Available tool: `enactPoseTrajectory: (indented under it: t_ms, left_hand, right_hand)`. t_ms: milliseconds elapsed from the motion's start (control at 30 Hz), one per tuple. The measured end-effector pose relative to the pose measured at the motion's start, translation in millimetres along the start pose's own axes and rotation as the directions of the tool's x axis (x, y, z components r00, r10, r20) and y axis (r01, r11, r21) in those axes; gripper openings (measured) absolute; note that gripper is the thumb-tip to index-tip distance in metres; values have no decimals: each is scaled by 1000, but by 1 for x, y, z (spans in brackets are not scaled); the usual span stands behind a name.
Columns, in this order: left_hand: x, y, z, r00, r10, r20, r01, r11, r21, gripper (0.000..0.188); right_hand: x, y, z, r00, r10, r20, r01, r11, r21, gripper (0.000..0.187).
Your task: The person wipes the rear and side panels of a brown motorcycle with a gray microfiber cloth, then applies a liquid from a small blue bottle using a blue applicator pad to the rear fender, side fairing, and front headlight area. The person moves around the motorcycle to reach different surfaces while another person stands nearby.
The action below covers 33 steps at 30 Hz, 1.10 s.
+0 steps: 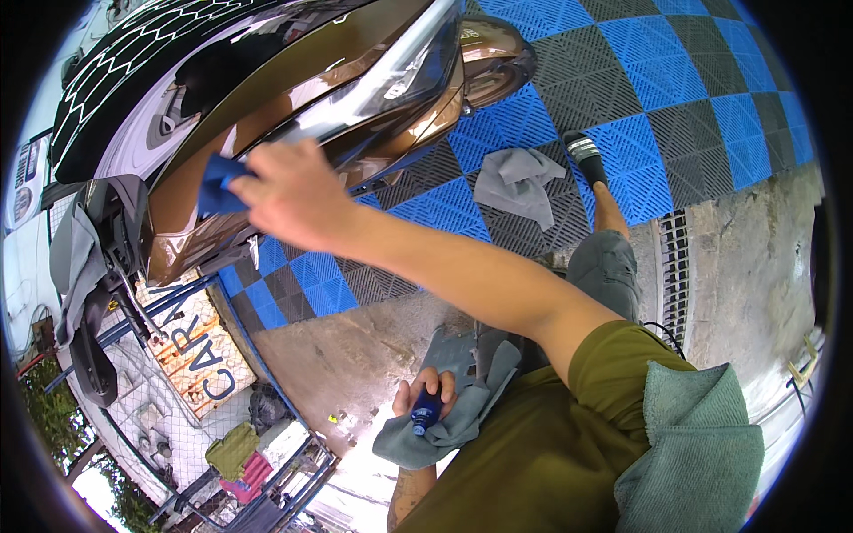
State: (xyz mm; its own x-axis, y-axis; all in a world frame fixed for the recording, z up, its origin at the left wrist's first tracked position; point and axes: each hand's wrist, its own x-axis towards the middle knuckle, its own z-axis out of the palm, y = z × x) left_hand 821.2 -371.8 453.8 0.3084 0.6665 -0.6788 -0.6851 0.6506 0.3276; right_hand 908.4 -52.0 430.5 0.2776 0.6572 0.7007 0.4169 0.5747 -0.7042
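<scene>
My right hand (298, 195), smeared by motion, reaches across and holds a blue cloth-like pad (220, 185) against the glossy brown body panel (182, 200) of a motor scooter. The pad's exact kind is hard to make out. Closer to my body, my left hand (444, 388) grips a small dark blue bottle (426, 410), its capped end pointing down in the picture. A grey-green cloth (480, 404) hangs in the same hand, beneath the bottle. On my right shoulder lies another grey-green cloth (697, 444).
A headlight (391, 80) and front wheel (498, 62) stick out ahead. One grey cloth (520, 186) lies crumpled on the blue and black tiles (577, 75); another grey cloth (78, 258) drapes over the handlebar area. A floor drain grate (675, 275) and wire-mesh fence (169, 426) flank me.
</scene>
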Motion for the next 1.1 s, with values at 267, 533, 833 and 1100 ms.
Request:
enactPoseTrajectory:
  t_ms: [267, 533, 833, 1100]
  left_hand:
    - [10, -1, -6, 997, -64, 47, 63, 998, 20, 50]
    - [19, -4, 19, 997, -72, -39, 76, 990, 116, 52]
    - [25, -9, 28, 993, -58, -103, 65, 995, 69, 51]
    - [41, -7, 41, 996, -81, -35, 84, 992, 99, 56]
  right_hand:
    - [-30, 150, -114, 856, 468, -219, -502, 854, -135, 35]
    - [-58, 128, -87, 933, 310, -183, -314, 949, 11, 29]
    - [-14, 257, -112, 739, 614, -277, -567, 789, 237, 31]
    - [-62, 218, -111, 880, 441, -175, -413, 894, 176, 34]
